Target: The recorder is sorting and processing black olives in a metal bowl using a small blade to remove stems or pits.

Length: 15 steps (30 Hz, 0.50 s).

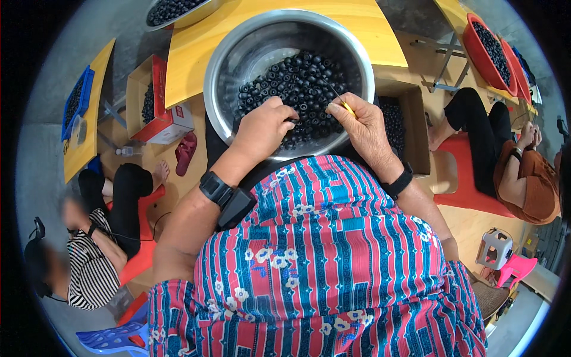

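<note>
A large steel bowl point(215, 101) rests at my lap and the table's edge, holding a heap of small black round parts point(297, 83), several with a hole in the middle. Over the bowl's near left side, my left hand point(264, 128) is closed, thumb and fingertips pinched around what looks like one black part point(292, 121). My right hand point(364, 126) grips the yellow handle of a thin pointed metal tool point(347, 109) above the right side of the heap. The tool's thin shaft points up and left over the parts, apart from my left hand.
The yellow table point(184, 62) lies beyond the bowl. Cardboard boxes of black parts stand left point(169, 125) and right point(416, 128). Co-workers sit at the left point(95, 256) and right point(526, 178). A blue tray point(87, 89) and a red basin point(476, 50) lie on side tables.
</note>
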Available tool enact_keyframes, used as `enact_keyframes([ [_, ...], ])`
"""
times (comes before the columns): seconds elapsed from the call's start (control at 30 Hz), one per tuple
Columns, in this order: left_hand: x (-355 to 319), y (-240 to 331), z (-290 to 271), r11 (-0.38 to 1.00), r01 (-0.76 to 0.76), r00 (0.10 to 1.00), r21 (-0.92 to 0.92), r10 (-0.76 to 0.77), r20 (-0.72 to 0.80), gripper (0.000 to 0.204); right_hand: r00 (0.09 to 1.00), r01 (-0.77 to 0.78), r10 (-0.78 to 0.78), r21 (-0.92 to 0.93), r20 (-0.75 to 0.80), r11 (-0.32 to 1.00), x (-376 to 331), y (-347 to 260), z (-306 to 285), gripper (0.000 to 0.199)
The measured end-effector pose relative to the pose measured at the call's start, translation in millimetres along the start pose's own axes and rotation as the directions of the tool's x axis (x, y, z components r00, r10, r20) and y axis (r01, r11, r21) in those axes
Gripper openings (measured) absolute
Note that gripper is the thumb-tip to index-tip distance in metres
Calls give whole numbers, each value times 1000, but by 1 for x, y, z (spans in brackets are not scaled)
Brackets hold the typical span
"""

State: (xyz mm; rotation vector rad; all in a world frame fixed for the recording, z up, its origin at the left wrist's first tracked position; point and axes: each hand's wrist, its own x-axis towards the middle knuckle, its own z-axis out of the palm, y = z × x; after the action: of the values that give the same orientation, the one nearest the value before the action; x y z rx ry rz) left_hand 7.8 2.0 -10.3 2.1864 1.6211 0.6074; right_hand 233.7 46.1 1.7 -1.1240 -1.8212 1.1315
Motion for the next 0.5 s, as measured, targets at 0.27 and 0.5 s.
enact_keyframes([
  [0.27,-7,16,-5,335,396,917,-855,-187,352,19,994,61,-67,74,90,995,-3,-7,1,17],
  [0.5,-12,21,4,-51,394,916,-918,-65,396,27,954,101,-159,225,254,969,-5,-9,6,28],
])
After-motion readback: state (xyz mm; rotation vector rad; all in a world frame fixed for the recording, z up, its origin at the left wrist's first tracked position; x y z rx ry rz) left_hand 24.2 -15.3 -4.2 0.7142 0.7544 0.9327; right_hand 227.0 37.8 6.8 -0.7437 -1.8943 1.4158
